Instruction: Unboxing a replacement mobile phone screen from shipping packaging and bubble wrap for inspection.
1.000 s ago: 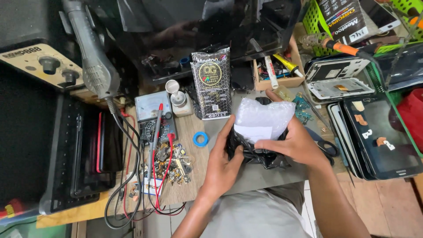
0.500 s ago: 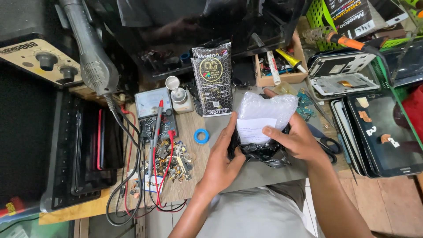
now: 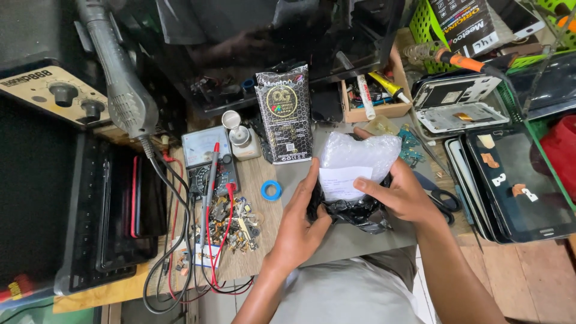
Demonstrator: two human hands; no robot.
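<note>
Fig.: my L hand [image 3: 298, 225] and R hand [image 3: 401, 193], both closed round one parcel. L cups the black plastic bag [image 3: 351, 211] from its side, fingers curled on, thumb up along the edge; R grips the far side, thumb laid across the white paper slip [image 3: 341, 183]. The bubble-wrap packet [image 3: 359, 157] stands half out of the bag's mouth, held just above the bench edge, betw. both palms.

Step, as I judge it: unpacking, w/ packet partly drawn out. Next move calls for L to pin the bag while R pulls the packet up clear; film is slack, so grip may slip.

Just L of L hand: blue tape ring [image 3: 270, 191], heap of small metal parts [image 3: 231, 223], multimeter [image 3: 207, 161] w/ red leads. Beyond the hands: black printed pouch [image 3: 284, 115]. R of R hand: scissors [image 3: 441, 197], dark tablets [image 3: 519, 180].
</note>
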